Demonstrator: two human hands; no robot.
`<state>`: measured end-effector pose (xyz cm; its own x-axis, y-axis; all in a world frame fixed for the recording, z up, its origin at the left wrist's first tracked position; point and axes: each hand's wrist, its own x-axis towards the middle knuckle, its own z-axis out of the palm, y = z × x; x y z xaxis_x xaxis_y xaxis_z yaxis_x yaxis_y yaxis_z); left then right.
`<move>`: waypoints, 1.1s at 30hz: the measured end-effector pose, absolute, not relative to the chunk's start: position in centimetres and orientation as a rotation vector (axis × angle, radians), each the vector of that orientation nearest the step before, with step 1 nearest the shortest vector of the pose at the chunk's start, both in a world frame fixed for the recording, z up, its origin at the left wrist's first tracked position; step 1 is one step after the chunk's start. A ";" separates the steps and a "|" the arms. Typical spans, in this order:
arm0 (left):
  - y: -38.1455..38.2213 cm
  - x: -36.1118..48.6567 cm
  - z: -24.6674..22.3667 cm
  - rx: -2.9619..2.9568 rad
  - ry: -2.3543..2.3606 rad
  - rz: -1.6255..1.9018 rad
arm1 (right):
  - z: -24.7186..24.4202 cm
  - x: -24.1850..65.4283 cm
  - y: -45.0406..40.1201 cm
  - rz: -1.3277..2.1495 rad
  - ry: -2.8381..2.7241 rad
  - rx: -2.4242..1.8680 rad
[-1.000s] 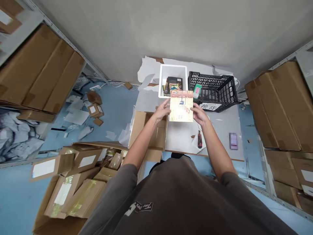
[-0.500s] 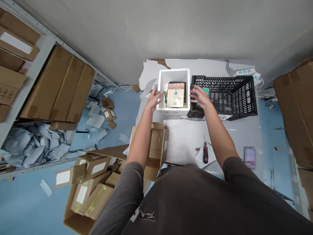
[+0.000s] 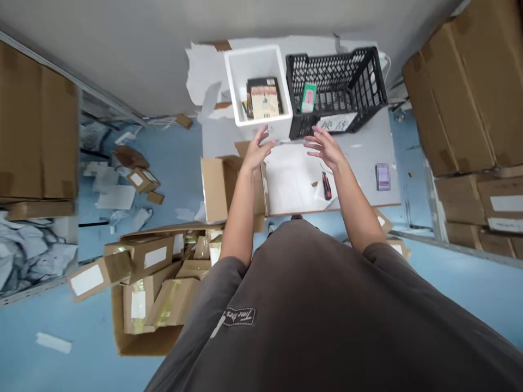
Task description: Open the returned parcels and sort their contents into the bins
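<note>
My left hand (image 3: 258, 151) hovers just in front of the white foam box (image 3: 233, 87), fingers apart and holding nothing. Inside that box lie several books, the top one with a cream and red cover (image 3: 265, 102). My right hand (image 3: 326, 146), likewise empty with spread fingers, is in front of the black plastic crate (image 3: 291, 103). A green and pink packet (image 3: 309, 98) leans inside the crate's left part. A red and black utility knife (image 3: 326, 185) lies on the white table (image 3: 286, 179), close below my right hand.
An open cardboard box (image 3: 214, 190) stands at the table's left front. Left of me, a large carton (image 3: 118, 321) holds several taped boxes. A purple phone-like item (image 3: 383, 177) lies on the table's right. Stacked cartons (image 3: 457, 87) stand at the right; more cartons (image 3: 38, 125) fill the left shelf.
Both hands have drawn back from the foam box and crate toward me, staying open and empty. The camera view has tilted down and turned, shifting the scene. The books stay in the box.
</note>
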<state>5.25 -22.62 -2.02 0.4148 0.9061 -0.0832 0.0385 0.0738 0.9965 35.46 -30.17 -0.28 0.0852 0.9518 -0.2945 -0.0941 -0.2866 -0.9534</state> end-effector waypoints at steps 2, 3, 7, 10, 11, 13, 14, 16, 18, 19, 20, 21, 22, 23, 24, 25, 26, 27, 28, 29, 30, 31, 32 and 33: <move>-25.8 6.3 -2.9 1.396 0.950 0.826 | -1.2 35.6 -33.7 1.335 -0.942 -1.475; -27.3 7.0 -3.7 1.418 0.967 0.825 | -1.9 35.6 -35.2 1.313 -0.962 -1.514; -33.5 10.7 -9.0 1.518 1.048 0.762 | -7.5 35.2 -39.9 1.212 -1.189 -1.717; -38.5 13.2 -14.5 1.609 1.184 0.557 | -13.8 34.6 -43.0 1.171 -1.540 -1.894; -40.1 13.7 -16.4 1.622 1.268 0.424 | -15.9 34.4 -44.0 1.182 -1.654 -1.956; -42.7 14.1 -19.7 1.621 1.407 0.148 | -19.8 34.1 -46.0 1.241 -1.823 -2.061; -43.8 14.1 -21.2 1.624 1.451 0.046 | -21.6 34.1 -46.9 1.269 -1.885 -2.097; -45.4 13.7 -23.6 1.662 1.500 -0.038 | -24.3 34.1 -48.5 1.271 -1.991 -2.124; -46.5 13.2 -25.3 1.731 1.535 -0.017 | -26.2 34.2 -49.6 1.193 -2.065 -2.113; -46.9 13.1 -25.9 1.761 1.553 -0.004 | -26.9 34.3 -50.0 1.146 -2.076 -2.104; -47.4 13.1 -26.3 1.783 1.569 -0.004 | -27.3 34.5 -50.3 1.108 -2.067 -2.098; -47.8 13.2 -26.5 1.793 1.584 -0.019 | -27.6 34.6 -50.4 1.085 -2.042 -2.101; -48.2 13.3 -26.5 1.792 1.596 -0.044 | -27.8 34.8 -50.5 1.077 -2.008 -2.112; -48.5 13.5 -26.4 1.780 1.608 -0.065 | -27.8 34.9 -50.6 1.085 -1.975 -2.125; -48.9 13.7 -26.2 1.758 1.621 -0.070 | -27.7 35.1 -50.6 1.104 -1.947 -2.136; -49.2 13.9 -25.9 1.727 1.637 -0.045 | -27.5 35.3 -50.5 1.129 -1.924 -2.142; -49.5 14.0 -25.4 1.690 1.643 0.019 | -27.2 35.4 -50.4 1.157 -1.902 -2.140; -49.6 14.1 -24.8 1.653 1.635 0.110 | -26.7 35.7 -50.3 1.181 -1.876 -2.128; -49.7 14.0 -24.0 1.627 1.617 0.211 | -26.1 35.9 -50.1 1.200 -1.845 -2.106; -49.8 13.9 -23.0 1.607 1.583 0.310 | -25.3 36.2 -49.9 1.216 -1.808 -2.069; -49.8 13.6 -21.8 1.590 1.530 0.401 | -24.3 36.6 -49.7 1.234 -1.765 -2.016; -49.7 13.2 -20.3 1.573 1.462 0.481 | -23.2 36.9 -49.4 1.260 -1.717 -1.945; -49.7 12.7 -18.7 1.553 1.382 0.550 | -22.0 37.3 -49.0 1.299 -1.663 -1.862; -49.7 12.1 -17.0 1.530 1.295 0.617 | -20.6 37.6 -48.6 1.352 -1.603 -1.776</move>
<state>12.11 -49.71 -16.97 0.2971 0.9312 -0.2114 0.4224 0.0704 0.9037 37.62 -48.63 -20.62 -0.1203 0.9138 -0.3879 0.5360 -0.2691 -0.8002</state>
